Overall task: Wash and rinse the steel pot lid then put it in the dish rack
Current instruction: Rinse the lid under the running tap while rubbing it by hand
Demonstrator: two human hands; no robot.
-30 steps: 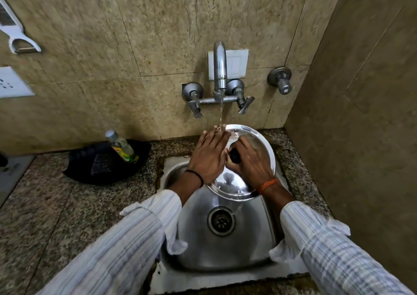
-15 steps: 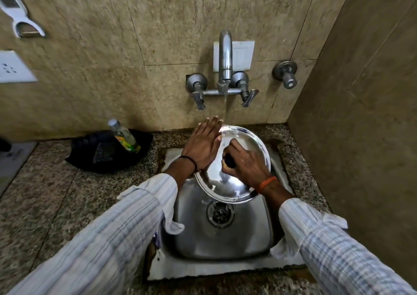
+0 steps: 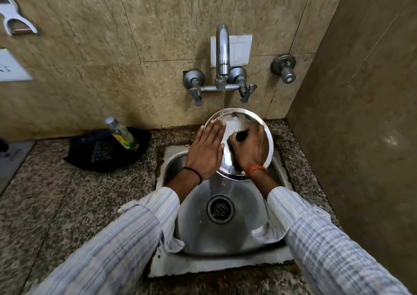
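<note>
Steel lid (image 3: 248,121) tilts under the tap (image 3: 222,53): right hand (image 3: 249,149) fingers clenched on its knob, left hand (image 3: 208,150) flat, released, rubbing its left face.

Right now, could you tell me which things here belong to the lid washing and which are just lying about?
In use: lid, left hand, right hand, tap, sink.
Lying about: bottle, black tray, peeler on the wall.

Pale striped shirt sleeves (image 3: 126,233) are worn, cuffs unbuttoned. A black band (image 3: 193,173) is seen at the left wrist. An orange thread (image 3: 256,169) is tied at the right.
</note>
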